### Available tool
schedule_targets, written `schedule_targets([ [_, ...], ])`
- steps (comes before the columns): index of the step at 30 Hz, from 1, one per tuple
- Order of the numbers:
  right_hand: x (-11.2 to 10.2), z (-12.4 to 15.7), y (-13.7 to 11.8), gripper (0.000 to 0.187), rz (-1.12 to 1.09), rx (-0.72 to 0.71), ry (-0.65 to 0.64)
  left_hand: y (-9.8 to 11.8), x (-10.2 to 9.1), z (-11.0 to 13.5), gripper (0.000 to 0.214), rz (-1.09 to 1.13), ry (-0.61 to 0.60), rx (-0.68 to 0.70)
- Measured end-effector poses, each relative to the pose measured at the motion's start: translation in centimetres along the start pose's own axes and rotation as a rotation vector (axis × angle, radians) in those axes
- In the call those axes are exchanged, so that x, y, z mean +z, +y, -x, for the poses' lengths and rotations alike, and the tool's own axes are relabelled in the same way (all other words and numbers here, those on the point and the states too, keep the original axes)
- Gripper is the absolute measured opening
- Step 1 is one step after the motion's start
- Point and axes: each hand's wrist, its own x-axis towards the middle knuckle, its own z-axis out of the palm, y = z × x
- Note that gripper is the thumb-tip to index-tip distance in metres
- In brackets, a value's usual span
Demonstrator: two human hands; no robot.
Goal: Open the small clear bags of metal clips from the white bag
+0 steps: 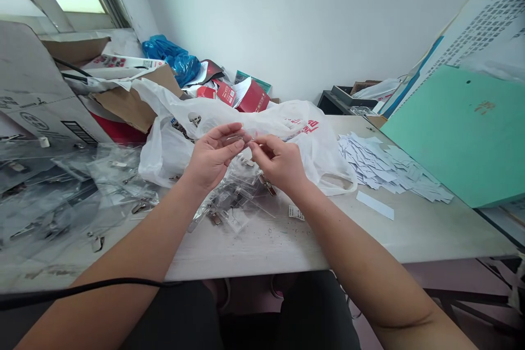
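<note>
Above the middle of the table, my left hand (pixel 213 156) holds a clear plastic badge holder (pixel 234 139) between thumb and fingers. My right hand (pixel 279 161) is closed in a pinch at the holder's right end; what sits between those fingertips is too small to make out. Below both hands lies a loose pile of clear badge holders with metal clips (pixel 235 197). Behind them spreads a white plastic bag (pixel 328 147) with red print, with more metal clips showing inside its left part.
More clear holders with clips (pixel 53 202) cover the table's left side. White paper slips (pixel 377 167) lie heaped at right, with a single strip (pixel 375 205) nearer me. A cardboard box (pixel 36 87) stands left, a green board (pixel 459 131) right. A black cable (pixel 102 283) crosses my left forearm.
</note>
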Motion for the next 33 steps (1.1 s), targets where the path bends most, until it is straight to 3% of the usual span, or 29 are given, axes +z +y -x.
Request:
schedule_targets([
  [2,-0.3,-0.1,0.0,0.055,-0.158,0.051,-0.027,0.0,-0.2,-0.1,0.047,0.024,-0.004,-0.010],
  [4,-0.9,-0.7,0.2,0.064,-0.266,0.109,0.048,0.2,-0.2,0.0,0.046,0.063,-0.034,-0.023],
  [6,-1.5,-1.4,0.6,0.063,-0.343,0.145,0.130,0.6,-0.1,0.1,0.045,0.088,-0.082,-0.040],
  [7,-1.9,-1.7,0.8,0.061,-0.394,0.161,0.111,0.8,-0.1,0.2,0.044,0.089,-0.112,-0.050],
  [13,-3.6,-2.2,1.2,0.051,-0.634,0.335,-0.529,1.1,-0.2,0.3,0.036,0.021,-0.283,-0.069],
  [16,-4.1,-2.0,1.1,0.047,-0.652,0.414,-0.669,1.0,-0.7,-0.1,0.036,-0.010,-0.247,-0.004],
  [21,-4.4,-2.0,0.9,0.041,-0.779,0.470,-0.733,1.2,-1.6,-0.5,0.032,-0.043,-0.271,0.098],
  [25,-4.2,-1.8,0.2,0.050,-0.855,0.481,-0.815,1.5,-1.8,-0.3,0.029,-0.071,-0.361,0.078],
  [28,-3.9,-1.6,-0.3,0.049,-0.806,0.454,-0.806,1.6,-1.6,0.0,0.027,-0.077,-0.399,0.054],
  [33,-3.2,-1.4,-0.7,0.038,-0.754,0.475,-0.781,1.6,-0.7,0.3,0.032,-0.073,-0.364,0.008],
])
